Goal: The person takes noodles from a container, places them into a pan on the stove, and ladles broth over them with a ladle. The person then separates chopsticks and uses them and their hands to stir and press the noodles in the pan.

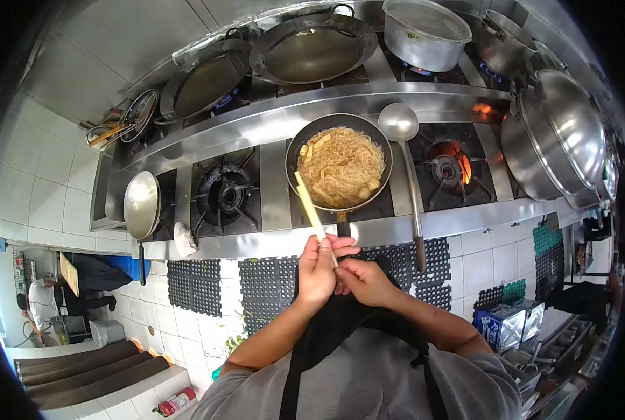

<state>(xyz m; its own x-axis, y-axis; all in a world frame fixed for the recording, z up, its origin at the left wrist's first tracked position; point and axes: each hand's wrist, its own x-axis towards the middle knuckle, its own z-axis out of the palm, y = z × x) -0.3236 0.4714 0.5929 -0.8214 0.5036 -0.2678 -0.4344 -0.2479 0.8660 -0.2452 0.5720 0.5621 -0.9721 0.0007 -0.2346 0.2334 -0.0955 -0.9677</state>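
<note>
My left hand (pixel 317 271) closes around a pair of pale chopsticks (pixel 309 206), whose thick ends point up over the near left side of the frying pan. Close beside it, my right hand (pixel 365 281) pinches the thin lower end of the chopsticks. Both hands are in front of the stove's edge. Just beyond them, the dark frying pan (pixel 291 159) sits on the front stove and holds brown glass noodles (pixel 344 168) with pale yellow pieces mixed in. Its handle (pixel 342 225) points toward me, partly behind my fingers.
A long ladle (pixel 398 123) lies right of the pan, beside a lit burner (pixel 452 168). Left are another burner (pixel 230 194), a crumpled cloth (pixel 184 239) and a small pan (pixel 142 205). Woks (pixel 312 47) and a pot (pixel 426 38) line the back. A person (pixel 43 301) bends far left.
</note>
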